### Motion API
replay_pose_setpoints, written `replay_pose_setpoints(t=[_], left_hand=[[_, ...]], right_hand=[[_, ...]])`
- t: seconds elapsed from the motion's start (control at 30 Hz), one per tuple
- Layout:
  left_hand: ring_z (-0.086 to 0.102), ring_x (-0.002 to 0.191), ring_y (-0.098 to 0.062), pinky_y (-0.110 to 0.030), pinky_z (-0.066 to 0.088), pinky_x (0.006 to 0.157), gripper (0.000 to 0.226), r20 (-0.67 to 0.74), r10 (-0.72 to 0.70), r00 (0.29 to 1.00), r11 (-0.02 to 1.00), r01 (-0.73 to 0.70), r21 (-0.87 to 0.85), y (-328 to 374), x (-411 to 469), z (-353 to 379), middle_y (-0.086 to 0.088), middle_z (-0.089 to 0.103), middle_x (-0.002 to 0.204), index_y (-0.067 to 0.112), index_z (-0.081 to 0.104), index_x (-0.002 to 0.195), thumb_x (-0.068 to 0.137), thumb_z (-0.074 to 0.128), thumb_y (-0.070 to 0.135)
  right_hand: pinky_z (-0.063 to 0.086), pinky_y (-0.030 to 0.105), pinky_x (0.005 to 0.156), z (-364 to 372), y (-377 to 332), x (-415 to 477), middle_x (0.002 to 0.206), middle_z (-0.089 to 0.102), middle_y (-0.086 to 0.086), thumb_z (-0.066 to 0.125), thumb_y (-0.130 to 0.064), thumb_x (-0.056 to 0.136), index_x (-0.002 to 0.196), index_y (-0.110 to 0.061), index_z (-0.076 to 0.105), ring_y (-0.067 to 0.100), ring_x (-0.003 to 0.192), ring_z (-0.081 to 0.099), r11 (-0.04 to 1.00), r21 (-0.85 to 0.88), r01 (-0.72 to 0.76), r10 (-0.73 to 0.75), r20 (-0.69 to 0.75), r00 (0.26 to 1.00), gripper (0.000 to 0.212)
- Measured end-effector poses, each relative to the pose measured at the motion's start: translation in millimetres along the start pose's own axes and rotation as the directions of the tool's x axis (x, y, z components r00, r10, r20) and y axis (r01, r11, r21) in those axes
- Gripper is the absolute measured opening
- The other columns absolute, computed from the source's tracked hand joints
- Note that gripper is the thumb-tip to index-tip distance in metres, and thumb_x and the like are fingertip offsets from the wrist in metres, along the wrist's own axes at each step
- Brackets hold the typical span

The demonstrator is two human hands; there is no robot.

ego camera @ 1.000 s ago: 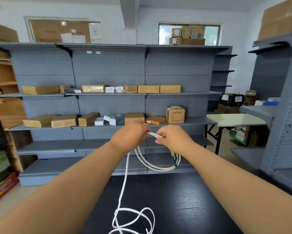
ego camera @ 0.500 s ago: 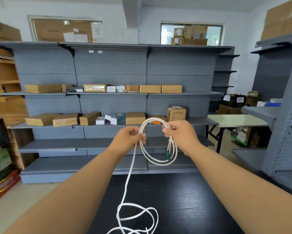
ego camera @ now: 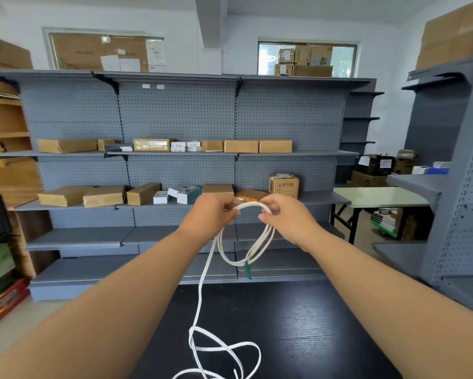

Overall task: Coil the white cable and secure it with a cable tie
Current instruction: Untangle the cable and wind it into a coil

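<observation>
Both my hands hold up a small coil of white cable (ego camera: 231, 259) in front of me, above the black table. My left hand (ego camera: 212, 214) pinches the coil's top left side, and my right hand (ego camera: 285, 216) pinches its top right. Several loops hang below the hands, and a green connector (ego camera: 247, 270) dangles at the coil's bottom. From my left hand the loose cable runs down to a tangle of slack (ego camera: 219, 351) lying on the table. No cable tie is visible.
The black table (ego camera: 298, 332) lies under my arms. Behind it stands grey pegboard shelving (ego camera: 180, 170) with cardboard boxes. A pale folding table (ego camera: 380, 196) is at the right, beside another grey shelf unit (ego camera: 453, 214). Coloured boxes (ego camera: 0, 291) sit low left.
The hands rose and drew slightly apart, so the coil now arches between them. More of the slack has been lifted off the table.
</observation>
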State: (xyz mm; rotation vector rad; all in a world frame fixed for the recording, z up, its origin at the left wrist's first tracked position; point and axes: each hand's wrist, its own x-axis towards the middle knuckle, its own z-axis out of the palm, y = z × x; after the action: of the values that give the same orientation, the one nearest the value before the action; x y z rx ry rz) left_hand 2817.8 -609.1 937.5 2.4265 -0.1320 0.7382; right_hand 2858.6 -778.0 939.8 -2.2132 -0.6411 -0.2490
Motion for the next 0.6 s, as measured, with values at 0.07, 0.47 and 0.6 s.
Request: replay_pose_setpoints(t=[0.07,0.47,0.6], left_hand=[[0.058,0.079,-0.020,-0.030,0.044,0.074,0.020,0.071,0.121,0.990,0.974,-0.132,0.184,6.0,0.4,-0.5,-0.005,0.067,0.086,0.017,0.069,0.106,0.090,0.057,0.013],[0.061,0.092,-0.025,-0.037,0.049,0.079,0.018,0.114,0.180,0.977,0.939,-0.205,0.275,9.3,-7.3,7.9,-0.009,0.068,0.097,0.013,0.065,0.105,0.090,0.055,0.015],[0.059,0.087,-0.019,-0.029,0.046,0.075,0.016,0.092,0.036,0.995,0.994,-0.045,0.099,6.1,-14.5,11.0,-0.002,0.065,0.091,0.015,0.063,0.103,0.088,0.060,0.016]], right_hand=[[0.043,0.027,0.082,-3.5,-6.2,0.6,0.112,0.065,-0.001,0.061,-0.020,0.089,0.113,-0.017,0.063,0.016,0.104,0.058,0.990,-0.128,0.059,-0.051,0.064,0.997,0.025],[0.047,0.034,0.085,-3.2,-12.7,-4.0,0.106,0.067,0.004,0.060,-0.021,0.089,0.101,-0.015,0.071,0.020,0.098,0.060,0.941,-0.315,0.124,-0.112,0.056,0.992,0.017],[0.045,0.029,0.079,-5.4,-8.2,-4.0,0.102,0.068,0.003,0.061,-0.020,0.090,0.099,-0.014,0.071,0.020,0.097,0.060,0.968,-0.242,0.073,-0.078,-0.013,0.997,0.015]])
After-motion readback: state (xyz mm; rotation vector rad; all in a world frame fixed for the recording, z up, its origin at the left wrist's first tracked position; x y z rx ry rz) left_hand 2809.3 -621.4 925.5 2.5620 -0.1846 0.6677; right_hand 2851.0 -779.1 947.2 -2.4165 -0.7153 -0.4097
